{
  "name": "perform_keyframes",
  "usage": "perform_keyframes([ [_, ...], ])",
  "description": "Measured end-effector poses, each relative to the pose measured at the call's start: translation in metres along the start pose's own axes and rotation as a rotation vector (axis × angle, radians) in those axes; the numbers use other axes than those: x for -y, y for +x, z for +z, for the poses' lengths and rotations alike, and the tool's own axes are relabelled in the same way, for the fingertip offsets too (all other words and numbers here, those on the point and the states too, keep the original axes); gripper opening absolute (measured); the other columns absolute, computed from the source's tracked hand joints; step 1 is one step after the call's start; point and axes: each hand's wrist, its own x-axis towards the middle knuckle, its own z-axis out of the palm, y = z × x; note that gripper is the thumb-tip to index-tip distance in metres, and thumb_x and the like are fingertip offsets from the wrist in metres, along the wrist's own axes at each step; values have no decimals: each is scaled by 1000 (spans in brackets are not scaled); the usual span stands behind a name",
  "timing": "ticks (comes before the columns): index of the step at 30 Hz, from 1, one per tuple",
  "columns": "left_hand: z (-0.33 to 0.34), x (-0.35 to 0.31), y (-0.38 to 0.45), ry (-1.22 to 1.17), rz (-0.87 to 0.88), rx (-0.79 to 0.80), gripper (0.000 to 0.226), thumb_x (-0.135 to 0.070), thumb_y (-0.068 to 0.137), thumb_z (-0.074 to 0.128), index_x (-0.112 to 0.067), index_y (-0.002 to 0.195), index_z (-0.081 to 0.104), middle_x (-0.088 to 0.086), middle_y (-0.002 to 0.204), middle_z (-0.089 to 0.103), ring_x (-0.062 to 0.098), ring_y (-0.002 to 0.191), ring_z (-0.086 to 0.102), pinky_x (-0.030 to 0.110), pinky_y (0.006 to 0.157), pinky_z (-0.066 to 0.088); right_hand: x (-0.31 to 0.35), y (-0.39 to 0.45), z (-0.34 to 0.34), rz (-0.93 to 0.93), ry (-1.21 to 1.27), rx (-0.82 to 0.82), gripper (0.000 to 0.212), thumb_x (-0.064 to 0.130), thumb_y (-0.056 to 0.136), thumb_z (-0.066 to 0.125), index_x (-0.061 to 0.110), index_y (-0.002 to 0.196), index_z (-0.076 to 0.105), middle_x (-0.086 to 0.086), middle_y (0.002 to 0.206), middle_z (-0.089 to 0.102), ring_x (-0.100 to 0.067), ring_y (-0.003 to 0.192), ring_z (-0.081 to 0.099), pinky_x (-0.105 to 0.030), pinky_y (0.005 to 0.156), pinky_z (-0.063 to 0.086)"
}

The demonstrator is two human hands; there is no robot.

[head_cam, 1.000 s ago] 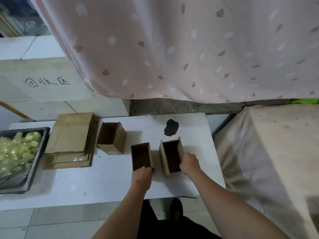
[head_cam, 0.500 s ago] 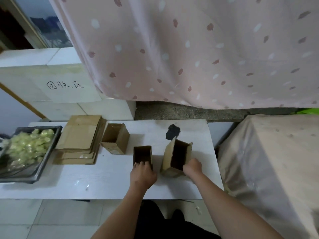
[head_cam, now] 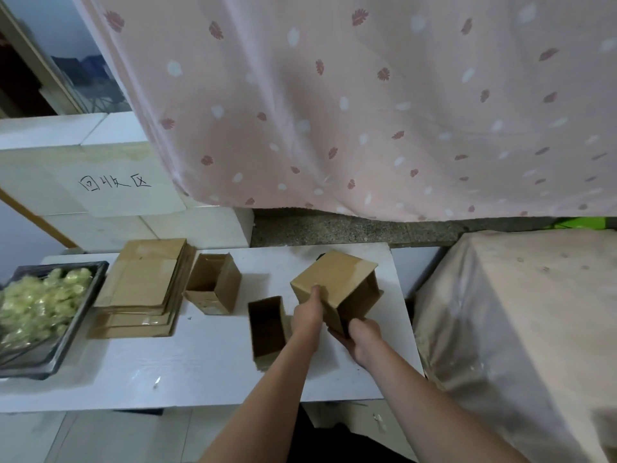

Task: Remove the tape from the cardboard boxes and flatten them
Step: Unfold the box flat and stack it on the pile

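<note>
Both hands are on the lifted box point(head_cam: 334, 282), tipped over the right side of the table point(head_cam: 200, 362). The left hand point(head_cam: 309, 315) presses its thumb on the top face and wraps the near edge; the right hand point(head_cam: 362, 339) cups the low corner from underneath.

Risk-wise, that corner grip looks thin, so a twist could let the box drop onto the open box point(head_cam: 267, 325) just beside it, or off the table's right edge.

Can't see any tape on it from here, and its underside is hidden. The right fingers are mostly tucked out of sight too.
</note>
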Motion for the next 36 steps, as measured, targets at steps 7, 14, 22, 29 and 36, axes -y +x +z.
perform_keyframes([
  [7,11,8,1,-223,-97,128,65,-61,87,63,-12,128,48,10,111,62,28,101,59,39,80,51,-7,3,-9,51,-10,67,22,-4,97,51,0,113,66,-22,107,71,-37,102,68,-45,83,61],
  [14,12,15,17,-118,86,40,65,-51,76,82,-15,117,48,4,104,61,21,90,60,35,73,54,6,6,-32,91,-266,-7,16,6,100,52,-3,110,61,-21,93,71,-32,84,70,-40,65,60],
  [22,6,22,28,830,659,14,86,-44,72,82,-15,141,39,3,126,48,24,114,51,39,95,48,55,2,-61,-442,-1126,-201,74,11,84,63,15,147,26,-16,143,37,-36,125,48,-36,94,47],
  [29,1,62,34,1159,912,213,94,-37,76,79,-13,153,30,7,152,38,27,140,34,35,120,16,41,5,-55,-572,-1759,281,110,31,74,84,30,158,11,3,165,3,-29,147,18,-44,117,28],
  [36,-8,82,38,1272,1041,202,88,-25,98,59,-12,161,-1,1,169,-5,21,155,-10,32,124,-10,16,9,-57,-617,-1783,112,96,39,76,77,22,153,24,-2,156,29,-30,136,35,-40,110,35],
])
